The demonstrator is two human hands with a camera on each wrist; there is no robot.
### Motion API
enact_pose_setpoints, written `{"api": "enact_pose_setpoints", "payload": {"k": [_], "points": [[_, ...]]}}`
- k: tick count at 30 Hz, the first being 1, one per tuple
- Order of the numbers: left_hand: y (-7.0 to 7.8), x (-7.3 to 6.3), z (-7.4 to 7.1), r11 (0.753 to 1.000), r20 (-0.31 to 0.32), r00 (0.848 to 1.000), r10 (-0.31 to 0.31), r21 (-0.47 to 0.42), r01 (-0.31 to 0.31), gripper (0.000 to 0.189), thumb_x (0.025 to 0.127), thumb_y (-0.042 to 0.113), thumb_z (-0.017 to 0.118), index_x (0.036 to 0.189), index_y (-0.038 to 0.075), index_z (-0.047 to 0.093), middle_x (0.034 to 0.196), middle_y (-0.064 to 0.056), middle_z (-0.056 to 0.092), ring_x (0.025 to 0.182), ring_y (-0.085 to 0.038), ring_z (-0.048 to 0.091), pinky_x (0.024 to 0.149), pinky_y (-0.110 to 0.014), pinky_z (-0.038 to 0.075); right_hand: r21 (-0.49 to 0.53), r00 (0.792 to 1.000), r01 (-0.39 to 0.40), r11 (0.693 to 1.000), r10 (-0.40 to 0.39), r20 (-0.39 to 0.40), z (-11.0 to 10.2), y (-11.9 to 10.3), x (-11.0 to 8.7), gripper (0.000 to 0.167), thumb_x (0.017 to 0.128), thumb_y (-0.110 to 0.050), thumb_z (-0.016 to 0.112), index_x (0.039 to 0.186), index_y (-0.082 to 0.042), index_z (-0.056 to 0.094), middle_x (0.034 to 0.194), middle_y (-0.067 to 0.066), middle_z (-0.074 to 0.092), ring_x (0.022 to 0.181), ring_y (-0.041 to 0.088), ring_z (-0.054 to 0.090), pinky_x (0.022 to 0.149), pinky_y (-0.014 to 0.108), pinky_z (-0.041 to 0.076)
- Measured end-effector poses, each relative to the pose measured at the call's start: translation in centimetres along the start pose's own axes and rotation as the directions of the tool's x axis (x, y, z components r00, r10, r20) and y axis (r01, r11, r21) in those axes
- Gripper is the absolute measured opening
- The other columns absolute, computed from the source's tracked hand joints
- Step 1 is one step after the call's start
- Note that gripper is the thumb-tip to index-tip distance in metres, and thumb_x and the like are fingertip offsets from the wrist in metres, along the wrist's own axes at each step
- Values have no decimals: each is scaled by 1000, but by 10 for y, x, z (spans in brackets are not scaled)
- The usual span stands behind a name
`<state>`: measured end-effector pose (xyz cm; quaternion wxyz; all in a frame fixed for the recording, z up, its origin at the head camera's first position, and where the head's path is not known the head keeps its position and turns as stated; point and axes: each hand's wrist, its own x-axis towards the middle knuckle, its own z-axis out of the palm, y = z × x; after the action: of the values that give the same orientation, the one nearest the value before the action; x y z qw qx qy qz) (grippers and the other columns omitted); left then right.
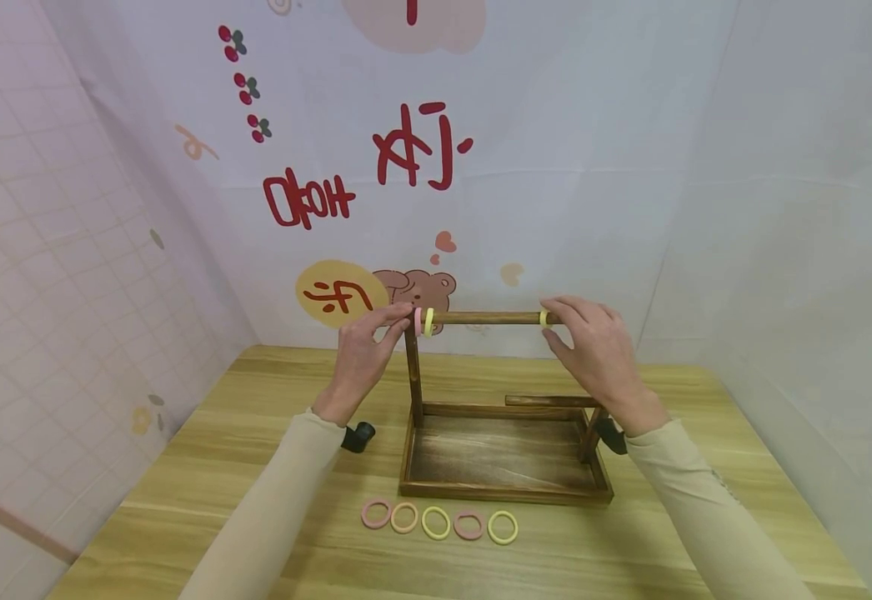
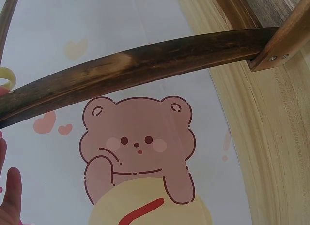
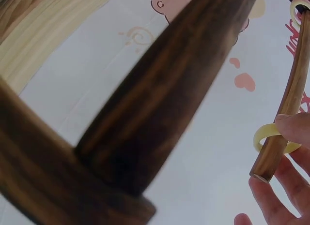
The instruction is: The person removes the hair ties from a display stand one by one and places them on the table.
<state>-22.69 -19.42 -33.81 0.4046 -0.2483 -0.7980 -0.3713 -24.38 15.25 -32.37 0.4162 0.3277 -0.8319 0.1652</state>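
Note:
A wooden rack has an upper bar [image 1: 484,317] at the top of its tall left post [image 1: 414,375]. My left hand [image 1: 362,350] holds the corner where post and bar meet. Beside those fingers, a pink ring [image 1: 418,322] and a yellow ring [image 1: 428,322] hang around the bar. At the bar's free right end, my right hand [image 1: 597,346] pinches another yellow ring [image 3: 264,133], which encircles the bar just inside its tip. The left wrist view catches only part of the left hand's fingers [image 2: 10,201] at its edge.
Several pink, peach and yellow rings [image 1: 436,523] lie in a row on the wooden table [image 1: 293,533], before the rack's tray base [image 1: 503,492]. A lower bar [image 1: 548,401] extends from a short right post. A patterned cloth [image 1: 556,167] hangs behind.

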Motion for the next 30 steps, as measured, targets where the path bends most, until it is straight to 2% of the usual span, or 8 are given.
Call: {"api": "enact_pose_setpoints", "payload": {"k": [10, 20, 30], "points": [[0, 0, 0, 1000, -2, 1000, 10, 7, -10, 21, 93, 3, 77, 114, 1, 77, 116, -14, 76, 92, -31, 77, 81, -49, 61, 17, 1000, -11, 1000, 11, -7, -3, 5, -2, 49, 79, -2, 89, 125, -2, 71, 123, 17, 71, 105, 40, 69, 90, 62, 52], [0, -2, -1, 1000, 12, 1000, -11, 1, 11, 21, 94, 4, 75, 115, 1, 77, 118, -14, 76, 94, -31, 77, 82, -49, 60, 37, 999, -42, 998, 41, 11, -6, 8, -7, 47, 80, -1, 88, 124, -1, 71, 124, 16, 71, 106, 40, 68, 89, 63, 51], [-3, -1, 1, 1000, 2, 1000, 10, -3, -10, 20, 94, 3, 76, 114, 1, 77, 116, -14, 76, 92, -32, 77, 82, -49, 61, 30, 998, -55, 998, 55, 18, -9, 15, -9, 47, 80, 0, 87, 124, 0, 71, 125, 17, 70, 108, 41, 68, 89, 64, 51]]}}
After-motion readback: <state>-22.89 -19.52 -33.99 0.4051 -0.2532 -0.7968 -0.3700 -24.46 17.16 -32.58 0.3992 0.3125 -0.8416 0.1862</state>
